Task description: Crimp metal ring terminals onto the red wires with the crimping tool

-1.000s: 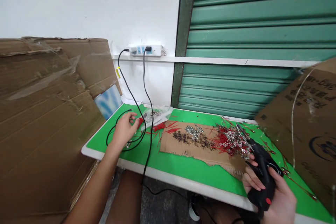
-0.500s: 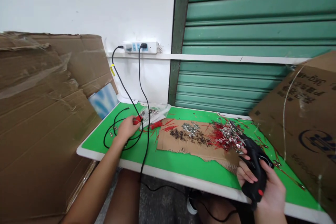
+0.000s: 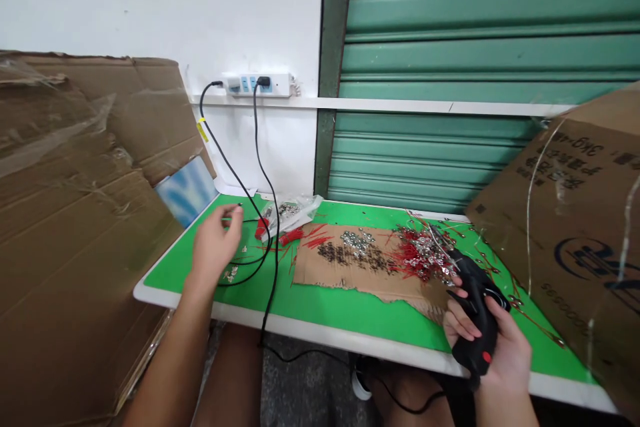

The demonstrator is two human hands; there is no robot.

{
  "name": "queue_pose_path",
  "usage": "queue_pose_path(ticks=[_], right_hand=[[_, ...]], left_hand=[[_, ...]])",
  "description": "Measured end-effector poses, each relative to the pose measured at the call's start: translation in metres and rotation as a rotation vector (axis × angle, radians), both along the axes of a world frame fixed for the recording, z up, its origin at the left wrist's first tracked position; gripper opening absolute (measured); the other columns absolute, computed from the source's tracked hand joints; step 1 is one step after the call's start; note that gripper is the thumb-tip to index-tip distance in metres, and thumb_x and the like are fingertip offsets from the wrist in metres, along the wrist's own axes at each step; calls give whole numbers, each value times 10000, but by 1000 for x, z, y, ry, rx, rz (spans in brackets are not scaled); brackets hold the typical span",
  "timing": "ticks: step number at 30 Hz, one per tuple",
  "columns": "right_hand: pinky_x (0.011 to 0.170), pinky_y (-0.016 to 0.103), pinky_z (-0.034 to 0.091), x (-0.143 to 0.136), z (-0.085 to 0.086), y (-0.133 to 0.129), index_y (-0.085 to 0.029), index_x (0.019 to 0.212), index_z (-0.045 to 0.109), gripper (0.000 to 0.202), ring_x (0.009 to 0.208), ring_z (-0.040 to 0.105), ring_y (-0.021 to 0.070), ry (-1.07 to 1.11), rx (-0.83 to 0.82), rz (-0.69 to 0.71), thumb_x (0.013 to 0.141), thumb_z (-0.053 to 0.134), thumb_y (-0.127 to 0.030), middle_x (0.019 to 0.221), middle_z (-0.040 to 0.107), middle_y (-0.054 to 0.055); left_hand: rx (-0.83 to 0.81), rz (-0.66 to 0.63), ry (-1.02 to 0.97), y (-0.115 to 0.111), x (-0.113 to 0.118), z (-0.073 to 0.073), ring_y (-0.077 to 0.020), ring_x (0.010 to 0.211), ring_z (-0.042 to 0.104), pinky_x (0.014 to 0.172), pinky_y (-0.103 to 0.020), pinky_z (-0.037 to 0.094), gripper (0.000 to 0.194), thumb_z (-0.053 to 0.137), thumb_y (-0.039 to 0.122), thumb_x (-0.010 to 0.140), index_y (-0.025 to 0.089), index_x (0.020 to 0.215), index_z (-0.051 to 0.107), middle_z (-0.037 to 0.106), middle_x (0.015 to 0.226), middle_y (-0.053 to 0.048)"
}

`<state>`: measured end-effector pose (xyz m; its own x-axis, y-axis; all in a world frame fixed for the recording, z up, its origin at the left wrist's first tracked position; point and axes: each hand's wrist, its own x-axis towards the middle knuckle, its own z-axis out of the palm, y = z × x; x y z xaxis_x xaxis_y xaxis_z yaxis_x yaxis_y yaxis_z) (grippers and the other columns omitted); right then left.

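Observation:
My right hand [image 3: 487, 337] is wrapped round the grip of a black soldering gun [image 3: 475, 300] with a red button, its thin tip pointing up and left at a heap of red wires and small metal parts [image 3: 425, 253]. My left hand [image 3: 215, 240] is raised at the left of the table, thumb and fingers pinched together by the small dark end of a black cable [image 3: 250, 260]. Part of this cable is hidden behind the hand. Two red bundles [image 3: 291, 236] lie beyond it, beside a clear plastic bag [image 3: 295, 210] of metal parts.
A torn cardboard sheet [image 3: 350, 275] lies on the green tabletop [image 3: 330, 310], bearing small silver and dark pieces. Large cardboard boxes stand at left [image 3: 90, 227] and right [image 3: 575, 213]. Black cords hang from a power strip [image 3: 280, 85] across the table's front edge.
My left hand has left the red bundle beside the bag and moved left to the black cable's end. The right hand keeps the soldering gun in nearly the same place.

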<state>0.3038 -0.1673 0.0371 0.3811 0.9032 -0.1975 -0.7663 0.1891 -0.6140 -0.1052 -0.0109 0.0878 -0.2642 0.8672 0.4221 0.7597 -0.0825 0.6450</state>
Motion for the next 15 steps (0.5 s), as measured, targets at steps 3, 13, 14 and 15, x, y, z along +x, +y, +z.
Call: queue_pose_path(ticks=[3, 13, 14, 15], right_hand=[[378, 121, 457, 1, -1, 1, -144, 1072, 696, 388, 433, 363, 21, 13, 8, 2, 723, 834, -244, 792, 585, -12], [376, 147, 452, 12, -13, 2, -170, 1088, 670, 418, 439, 359, 35, -54, 30, 48, 720, 837, -277, 802, 603, -12], [374, 150, 452, 12, -14, 2, -170, 1089, 670, 416, 437, 355, 35, -60, 33, 48, 722, 834, -280, 800, 602, -13], [372, 152, 455, 12, -14, 2, -171, 1090, 671, 413, 435, 356, 36, -65, 34, 50, 727, 831, -282, 799, 603, -14]], left_hand=[[282, -126, -37, -32, 28, 22, -143, 584, 532, 592, -240, 421, 456, 449, 451, 1012, 187, 664, 576, 568, 583, 1], [-188, -892, 423, 5, 172, -30, -224, 970, 710, 848, -313, 559, 230, 591, 200, 906, 210, 1055, 767, 770, 1037, -60], [-219, -880, 455, 7, 177, -34, -238, 980, 718, 861, -329, 563, 226, 587, 228, 916, 224, 1034, 780, 780, 1001, -53], [-246, -863, 482, 7, 181, -36, -248, 977, 726, 863, -341, 567, 228, 588, 257, 923, 233, 1027, 789, 788, 983, -51]])
